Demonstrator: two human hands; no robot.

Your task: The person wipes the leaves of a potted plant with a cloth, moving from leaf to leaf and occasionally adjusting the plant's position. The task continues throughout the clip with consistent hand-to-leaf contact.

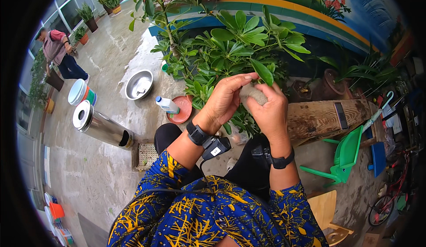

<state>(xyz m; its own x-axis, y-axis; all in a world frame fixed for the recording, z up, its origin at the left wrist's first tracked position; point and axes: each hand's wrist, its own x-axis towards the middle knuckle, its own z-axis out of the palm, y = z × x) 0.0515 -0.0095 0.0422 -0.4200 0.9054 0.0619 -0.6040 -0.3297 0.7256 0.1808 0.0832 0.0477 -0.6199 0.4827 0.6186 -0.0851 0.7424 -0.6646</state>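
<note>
A leafy green potted plant (pixel 233 47) stands before me, its leaves reaching up around both hands. My left hand (pixel 229 95) is raised at the plant, its thumb and fingertips closed on the base of one large glossy leaf (pixel 263 72). Close beside it, my right hand (pixel 271 107) grips a bunched grey-beige cloth (pixel 253 95), which lies between the two hands just below that leaf. Wrist straps with small devices are on both forearms. The plant's pot is mostly hidden by foliage.
A metal basin (pixel 139 84), a white bottle (pixel 167 105) on a reddish saucer (pixel 181 110) and a steel bin (pixel 103 125) stand left. Right are a wooden bench (pixel 316 117) with a phone and a green plastic chair (pixel 347 150). Another person (pixel 61 52) stands far left among pots.
</note>
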